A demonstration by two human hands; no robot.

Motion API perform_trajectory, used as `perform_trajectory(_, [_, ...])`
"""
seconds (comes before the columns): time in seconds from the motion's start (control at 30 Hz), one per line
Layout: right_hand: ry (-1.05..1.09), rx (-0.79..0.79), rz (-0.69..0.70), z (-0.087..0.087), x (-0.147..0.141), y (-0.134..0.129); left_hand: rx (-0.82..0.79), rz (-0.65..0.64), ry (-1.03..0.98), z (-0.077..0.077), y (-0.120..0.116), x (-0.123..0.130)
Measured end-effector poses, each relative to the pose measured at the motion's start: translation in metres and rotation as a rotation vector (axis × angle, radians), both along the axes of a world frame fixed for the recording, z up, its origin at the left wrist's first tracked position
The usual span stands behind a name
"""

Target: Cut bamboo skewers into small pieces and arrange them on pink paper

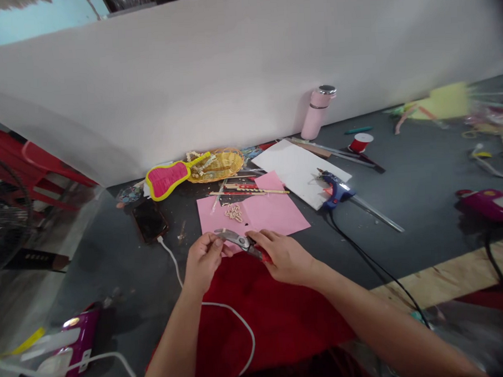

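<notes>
My right hand (285,256) is wrapped round the red handles of pruning shears (236,238), whose metal blades point left. Close to the blade tips, my left hand (202,260) has its thumb and fingers pinched together. Whatever it holds is too small to make out. Under and beyond both hands lies pink paper (273,214). On it sits a small heap of short beige pieces (233,213). Thin sticks (251,192), some with red parts, lie across the paper's far edge.
A wicker basket (229,166) and a pink-and-yellow paddle shape (168,180) stand behind. A phone (150,220) with a white cable is at left. To the right are a white board (292,167), a blue glue gun (337,190) with cord, a pink bottle (316,116) and red spool (360,143).
</notes>
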State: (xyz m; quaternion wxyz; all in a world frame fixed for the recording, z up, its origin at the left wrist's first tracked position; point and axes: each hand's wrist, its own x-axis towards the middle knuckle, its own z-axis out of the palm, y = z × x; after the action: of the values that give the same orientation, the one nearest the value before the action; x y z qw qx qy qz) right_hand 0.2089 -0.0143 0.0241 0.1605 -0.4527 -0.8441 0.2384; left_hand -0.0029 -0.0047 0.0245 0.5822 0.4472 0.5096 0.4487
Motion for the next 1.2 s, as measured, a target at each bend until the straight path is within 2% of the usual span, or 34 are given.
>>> perform_trajectory(0.13, [0.088, 0.011, 0.061, 0.002, 0.005, 0.003, -0.080, -0.124, -0.163, 0.004, -0.001, -0.003])
perform_trajectory(0.27, [0.066, -0.010, 0.051, 0.003, 0.003, 0.000, -0.119, -0.149, -0.189, 0.005, 0.000, -0.003])
perform_trajectory(0.37, [-0.010, -0.051, -0.019, 0.003, -0.002, -0.004, -0.065, -0.076, -0.063, 0.002, 0.000, 0.001])
perform_trajectory(0.47, [-0.075, -0.079, -0.080, 0.003, -0.006, -0.007, 0.069, 0.021, 0.175, -0.001, 0.000, 0.006])
perform_trajectory(0.57, [-0.110, -0.086, -0.089, 0.003, -0.009, -0.009, 0.150, 0.056, 0.356, -0.002, -0.001, 0.007])
perform_trajectory(0.67, [-0.134, -0.078, -0.094, 0.002, -0.012, -0.010, 0.175, 0.067, 0.426, -0.002, 0.000, 0.005])
perform_trajectory(0.83, [-0.131, -0.076, -0.086, 0.002, -0.010, -0.010, 0.158, 0.045, 0.374, -0.004, 0.001, 0.002])
perform_trajectory(1.1, [0.011, -0.102, -0.003, 0.007, 0.000, -0.006, 0.103, 0.028, 0.178, -0.007, 0.000, 0.003])
perform_trajectory(1.2, [0.037, -0.067, 0.007, 0.006, 0.001, -0.003, 0.088, 0.027, 0.113, -0.007, 0.000, 0.002])
